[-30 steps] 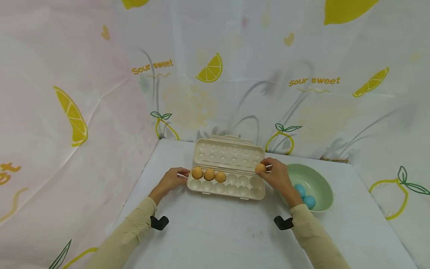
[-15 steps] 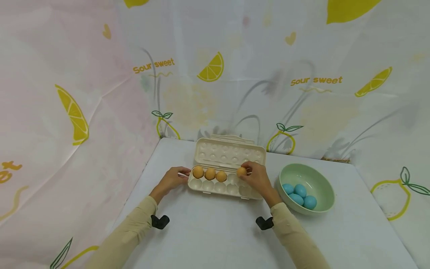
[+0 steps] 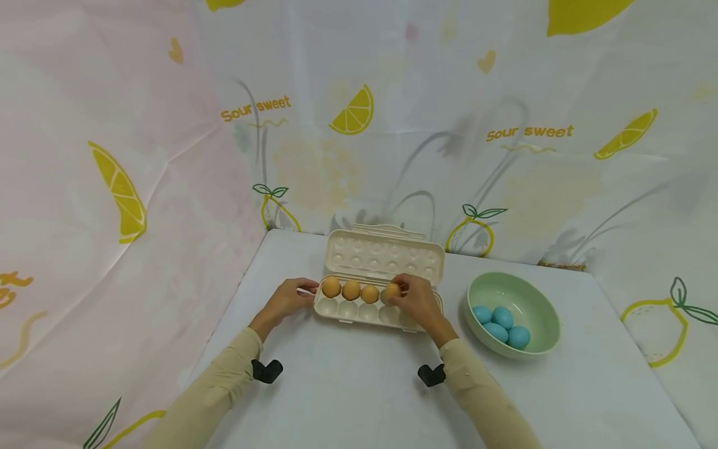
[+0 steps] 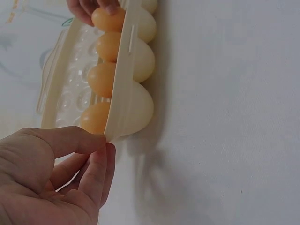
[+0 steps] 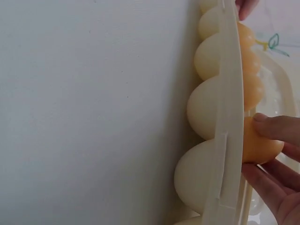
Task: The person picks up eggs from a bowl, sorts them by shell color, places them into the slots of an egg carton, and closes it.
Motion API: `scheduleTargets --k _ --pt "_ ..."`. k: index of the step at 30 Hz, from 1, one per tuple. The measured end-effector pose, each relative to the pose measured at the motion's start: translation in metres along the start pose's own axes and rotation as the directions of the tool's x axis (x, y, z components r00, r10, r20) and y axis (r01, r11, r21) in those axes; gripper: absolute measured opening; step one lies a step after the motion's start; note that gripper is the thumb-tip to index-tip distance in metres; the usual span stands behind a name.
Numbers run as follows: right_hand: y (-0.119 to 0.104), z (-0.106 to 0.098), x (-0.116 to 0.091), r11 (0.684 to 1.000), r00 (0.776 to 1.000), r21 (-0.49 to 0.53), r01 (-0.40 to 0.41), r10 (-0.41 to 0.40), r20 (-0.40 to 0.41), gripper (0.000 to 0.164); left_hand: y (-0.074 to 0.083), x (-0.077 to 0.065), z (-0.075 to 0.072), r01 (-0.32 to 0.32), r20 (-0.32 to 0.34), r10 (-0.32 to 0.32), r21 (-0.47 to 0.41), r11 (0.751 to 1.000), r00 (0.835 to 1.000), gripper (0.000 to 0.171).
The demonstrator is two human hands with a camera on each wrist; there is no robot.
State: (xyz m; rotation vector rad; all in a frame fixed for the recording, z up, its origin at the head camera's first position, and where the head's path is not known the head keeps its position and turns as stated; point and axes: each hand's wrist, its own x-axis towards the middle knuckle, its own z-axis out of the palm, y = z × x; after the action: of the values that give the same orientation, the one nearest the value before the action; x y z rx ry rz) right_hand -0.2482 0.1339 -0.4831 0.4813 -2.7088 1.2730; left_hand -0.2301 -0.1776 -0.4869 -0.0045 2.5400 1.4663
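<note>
Lemon-printed sheeting [image 3: 415, 75] backs the white desk [image 3: 336, 386] where your left hand [image 3: 288, 300] pinches the left end of a cream egg carton [image 3: 367, 313] and your right hand [image 3: 417, 299] grips an orange-brown egg [image 3: 392, 291] at the back row's fourth cup; whether it is fully seated cannot be told. Probably light, smooth and perhaps fragile, it suits a gentle hold around its sides. Three matching eggs [image 3: 351, 290] crowd its left, the raised lid [image 3: 384, 255] stands behind, and a green bowl [image 3: 535, 299] of blue eggs [image 3: 502, 318] sits right, beyond the carton.
</note>
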Motion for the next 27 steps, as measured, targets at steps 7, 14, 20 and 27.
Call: scheduleTargets --k 7,14,20,27 --pt "0.003 0.009 -0.002 0.999 1.000 -0.050 0.018 -0.019 -0.014 0.031 -0.001 0.000 0.000 -0.012 -0.004 0.012 -0.002 1.000 1.000 0.038" --pt "0.004 0.012 -0.002 0.994 0.999 -0.111 0.020 -0.024 -0.030 0.032 0.000 0.000 0.000 -0.010 -0.006 0.010 -0.008 1.000 1.000 0.039" --pt "0.007 0.014 -0.003 0.995 0.999 -0.098 0.036 -0.039 -0.022 0.032 0.000 0.000 0.000 -0.007 -0.008 0.007 -0.005 1.000 1.000 0.039" --pt "0.009 0.014 -0.004 0.991 0.997 -0.121 0.064 -0.068 -0.032 0.033 0.001 -0.001 0.001 -0.005 -0.004 0.005 -0.006 1.000 1.000 0.038"
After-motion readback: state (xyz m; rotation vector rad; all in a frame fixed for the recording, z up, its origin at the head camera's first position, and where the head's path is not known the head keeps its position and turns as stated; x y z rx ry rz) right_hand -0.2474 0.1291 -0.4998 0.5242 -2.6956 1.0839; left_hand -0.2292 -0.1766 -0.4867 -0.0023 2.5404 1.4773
